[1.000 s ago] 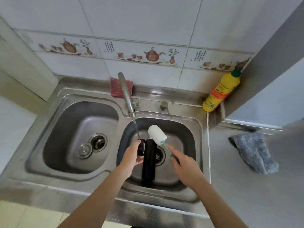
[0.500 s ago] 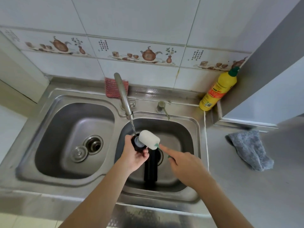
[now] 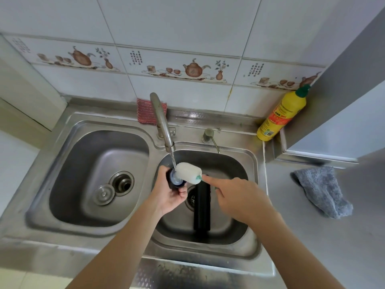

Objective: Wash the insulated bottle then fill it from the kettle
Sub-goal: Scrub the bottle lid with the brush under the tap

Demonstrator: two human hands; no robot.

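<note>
The black insulated bottle (image 3: 201, 207) rests in the right sink basin (image 3: 253, 184), over the drain, with no hand on it. My left hand (image 3: 168, 197) grips the bottle's small dark lid (image 3: 175, 181) under the thin stream from the faucet (image 3: 161, 119). My right hand (image 3: 239, 199) holds a sponge brush (image 3: 188, 173) by its green handle, index finger stretched along it. Its white sponge head presses against the lid's open side. No kettle is in view.
The left basin (image 3: 87, 184) holds a loose metal drain plug (image 3: 103, 194). A red scrub pad (image 3: 143, 111) leans behind the faucet. A soap pump (image 3: 209, 135) stands on the sink's back ledge. A yellow detergent bottle (image 3: 281, 115) sits in the corner, and a grey cloth (image 3: 321, 190) lies on the right counter.
My left hand brought the lid up under the stream. The sponge head swung down from above the bottle and now presses on the lid.
</note>
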